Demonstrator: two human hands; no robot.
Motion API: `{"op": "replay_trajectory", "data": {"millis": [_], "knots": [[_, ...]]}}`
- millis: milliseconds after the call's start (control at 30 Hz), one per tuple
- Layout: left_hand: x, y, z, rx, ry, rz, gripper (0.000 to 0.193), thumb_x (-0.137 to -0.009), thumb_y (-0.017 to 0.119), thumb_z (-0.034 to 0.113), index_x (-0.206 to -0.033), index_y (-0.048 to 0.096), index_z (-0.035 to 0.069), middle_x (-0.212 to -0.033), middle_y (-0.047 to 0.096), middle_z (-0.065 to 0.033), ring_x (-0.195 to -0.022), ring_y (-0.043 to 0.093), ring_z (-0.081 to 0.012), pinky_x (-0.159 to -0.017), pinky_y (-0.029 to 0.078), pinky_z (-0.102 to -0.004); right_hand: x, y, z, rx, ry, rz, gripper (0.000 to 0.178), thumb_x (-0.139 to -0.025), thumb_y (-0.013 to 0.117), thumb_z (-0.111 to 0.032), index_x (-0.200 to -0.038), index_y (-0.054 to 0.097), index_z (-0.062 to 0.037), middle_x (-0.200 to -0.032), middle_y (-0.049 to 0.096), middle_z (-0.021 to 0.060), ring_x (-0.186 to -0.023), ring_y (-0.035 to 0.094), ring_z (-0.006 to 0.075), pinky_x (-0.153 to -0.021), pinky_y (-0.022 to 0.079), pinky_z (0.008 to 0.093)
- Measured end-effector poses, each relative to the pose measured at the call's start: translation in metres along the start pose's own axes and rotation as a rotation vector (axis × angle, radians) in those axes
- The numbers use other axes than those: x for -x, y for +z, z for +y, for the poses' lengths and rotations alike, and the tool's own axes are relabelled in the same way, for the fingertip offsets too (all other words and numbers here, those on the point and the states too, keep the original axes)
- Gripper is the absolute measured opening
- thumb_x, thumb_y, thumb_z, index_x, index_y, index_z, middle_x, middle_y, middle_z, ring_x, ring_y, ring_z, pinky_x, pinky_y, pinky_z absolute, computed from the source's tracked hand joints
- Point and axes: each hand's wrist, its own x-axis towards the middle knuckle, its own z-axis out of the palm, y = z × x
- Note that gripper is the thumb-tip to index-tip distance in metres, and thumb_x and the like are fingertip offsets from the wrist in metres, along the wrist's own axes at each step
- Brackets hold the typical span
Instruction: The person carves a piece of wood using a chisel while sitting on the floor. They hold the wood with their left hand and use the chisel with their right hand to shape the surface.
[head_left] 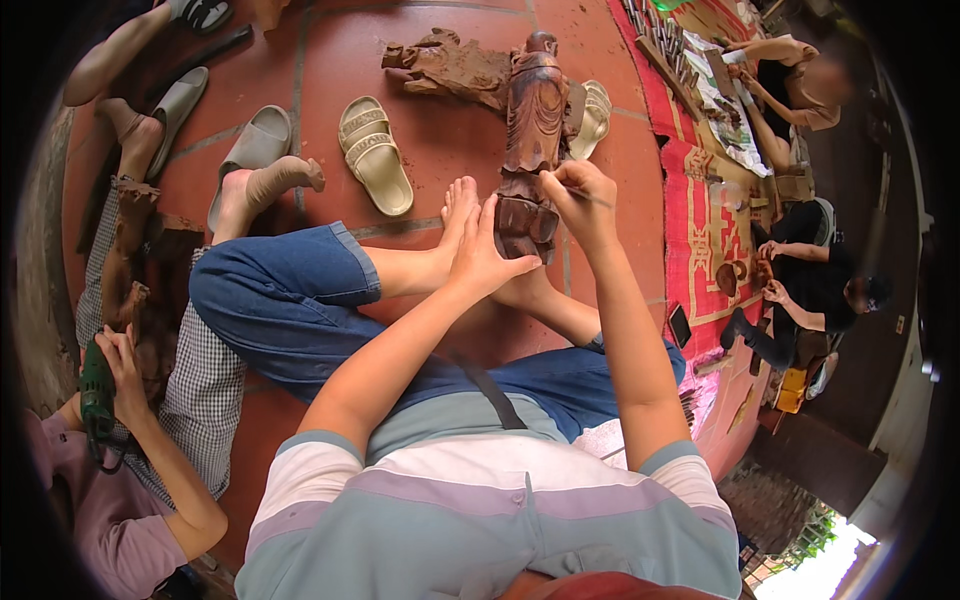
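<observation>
A dark brown carved wooden statue (535,112) of a robed figure lies in front of me, its blocky base (525,228) toward me. My left hand (484,258) rests against the near left corner of the base, fingers stretched along its side and thumb spread across its near end. Between the fingers of my right hand (585,203) is a thin pen-like tool (592,198), its kind too small to make out. Its working end is hidden by my fingers, close to the narrow part between the robe and the base. My bare feet lie beside the base.
A rough piece of wood (450,68) lies beyond the statue. Sandals (375,155) stand on the tiled floor (340,45). At left, a person holds a green power tool (97,390). Two people sit at right by a red mat (690,215) with chisels (672,75) and a phone (680,326).
</observation>
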Motion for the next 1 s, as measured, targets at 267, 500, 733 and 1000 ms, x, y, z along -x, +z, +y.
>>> {"op": "replay_trajectory", "data": {"millis": [267, 500, 733, 1000], "knots": [[0.000, 0.003, -0.003, 0.013, 0.012, -0.004, 0.121, -0.058, 0.086, 0.048, -0.150, 0.017, 0.009, -0.149, 0.024, -0.0290, -0.140, 0.024, -0.0426, -0.113, 0.029, -0.0483, 0.009, -0.004, 0.009, -0.040, 0.027, 0.073, 0.017, -0.078, 0.073, -0.013, -0.069, 0.065, -0.0014, -0.061, 0.056, 0.0075, -0.053, 0.056, 0.0154, -0.051, 0.044, 0.0286], [-0.002, -0.004, -0.001, 0.011, -0.036, -0.035, 0.122, -0.059, 0.085, 0.050, -0.151, 0.017, 0.009, -0.149, 0.023, -0.0281, -0.141, 0.024, -0.0417, -0.114, 0.029, -0.0464, 0.010, -0.004, 0.019, -0.170, 0.085, 0.099, 0.017, -0.078, 0.074, -0.014, -0.069, 0.066, -0.0010, -0.062, 0.058, 0.0075, -0.054, 0.058, 0.0141, -0.051, 0.045, 0.0286], [0.001, -0.008, 0.003, -0.072, -0.005, -0.003, 0.120, -0.060, 0.085, 0.048, -0.150, 0.017, 0.007, -0.148, 0.027, -0.0279, -0.139, 0.027, -0.0406, -0.113, 0.029, -0.0457, 0.017, -0.012, 0.006, -0.221, 0.207, -0.058, 0.016, -0.078, 0.072, -0.013, -0.071, 0.066, 0.0000, -0.064, 0.058, 0.0091, -0.055, 0.058, 0.0161, -0.053, 0.045, 0.0301], [-0.003, 0.003, 0.005, -0.132, 0.137, 0.036, 0.119, -0.063, 0.084, 0.042, -0.150, 0.014, 0.001, -0.151, 0.021, -0.0272, -0.141, 0.021, -0.0396, -0.115, 0.025, -0.0461, 0.026, -0.012, 0.034, -0.293, 0.110, 0.046, 0.017, -0.076, 0.075, -0.014, -0.071, 0.065, -0.0012, -0.065, 0.059, 0.0085, -0.058, 0.058, 0.0155, -0.055, 0.046, 0.0286]]}}
